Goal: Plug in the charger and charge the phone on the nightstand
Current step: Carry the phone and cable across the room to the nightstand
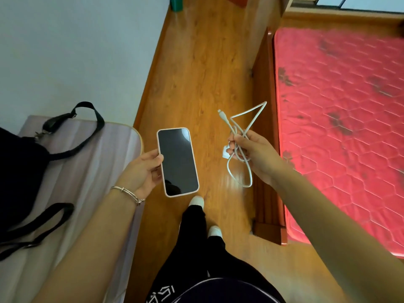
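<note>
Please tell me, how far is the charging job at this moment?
Done: the things are gathered. The left hand holds the phone, screen dark, and the right hand holds the bundled white cable with a white plug block. Left: everything else. The cable's connector hangs free, nothing is plugged in, and no socket or nightstand is identifiable in view.

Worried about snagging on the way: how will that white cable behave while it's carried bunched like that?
Probably floppy: the white cable droops in loops below the right hand. Its free connector end sticks out above, so it may swing or catch. It looks light.
</note>
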The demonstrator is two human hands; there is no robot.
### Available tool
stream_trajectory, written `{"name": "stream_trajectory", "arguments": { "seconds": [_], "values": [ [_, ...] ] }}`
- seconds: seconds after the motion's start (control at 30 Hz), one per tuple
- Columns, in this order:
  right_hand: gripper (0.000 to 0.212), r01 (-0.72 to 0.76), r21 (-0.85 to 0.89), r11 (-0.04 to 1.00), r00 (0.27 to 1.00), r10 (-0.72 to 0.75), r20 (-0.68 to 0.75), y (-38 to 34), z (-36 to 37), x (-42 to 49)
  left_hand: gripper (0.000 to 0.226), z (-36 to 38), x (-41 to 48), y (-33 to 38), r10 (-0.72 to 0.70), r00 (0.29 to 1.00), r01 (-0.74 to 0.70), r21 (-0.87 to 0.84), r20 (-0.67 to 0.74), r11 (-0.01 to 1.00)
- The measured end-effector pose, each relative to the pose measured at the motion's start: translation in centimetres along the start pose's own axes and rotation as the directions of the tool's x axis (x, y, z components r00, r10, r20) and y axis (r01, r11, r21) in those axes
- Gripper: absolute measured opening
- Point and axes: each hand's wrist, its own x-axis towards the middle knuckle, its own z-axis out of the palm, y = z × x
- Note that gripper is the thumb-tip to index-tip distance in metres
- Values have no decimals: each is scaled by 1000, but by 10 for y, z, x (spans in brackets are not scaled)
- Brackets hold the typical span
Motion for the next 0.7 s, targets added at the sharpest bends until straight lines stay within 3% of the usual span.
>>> {"name": "stream_trajectory", "arguments": {
  "seconds": [0.7],
  "values": [
    [22, 73, 86, 994, 980, -56, -192, -74, 8, 153, 35, 18, 152, 145, -33, 999, 31, 53, 29, 998]
  ]
}}
